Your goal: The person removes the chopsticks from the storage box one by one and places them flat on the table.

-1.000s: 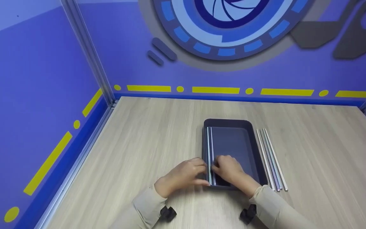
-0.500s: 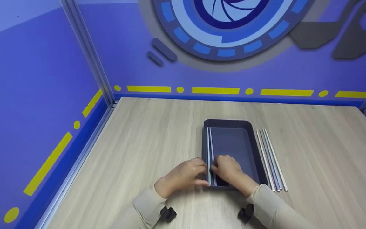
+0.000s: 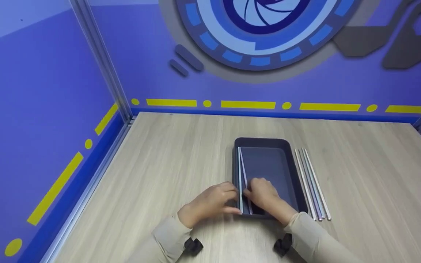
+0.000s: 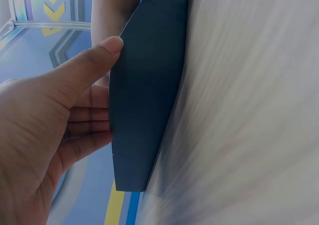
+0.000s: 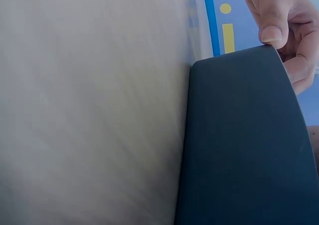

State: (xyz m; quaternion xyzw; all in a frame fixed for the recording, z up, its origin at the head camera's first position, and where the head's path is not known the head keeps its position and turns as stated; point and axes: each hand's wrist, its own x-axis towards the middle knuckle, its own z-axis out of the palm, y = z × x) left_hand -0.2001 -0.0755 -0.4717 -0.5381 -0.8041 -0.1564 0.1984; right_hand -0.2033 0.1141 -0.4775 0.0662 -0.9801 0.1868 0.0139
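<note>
My left hand (image 3: 212, 199), fingers pinching the dark tray's (image 3: 263, 141) seven-o'clock corner, my right hand (image 3: 263, 191) pinching a purplish chopstick (image 3: 243, 167)

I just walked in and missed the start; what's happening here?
A person's left hand holds a dark tray by its near left corner, while the right hand appears to pinch a slanted rod inside. Another rod lies along the tray's left side. More rods lie on the table to the right.

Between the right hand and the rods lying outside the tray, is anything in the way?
Yes, the tray's right wall stands between the right hand and the outside rods; nothing visible lies on top of them.
</note>
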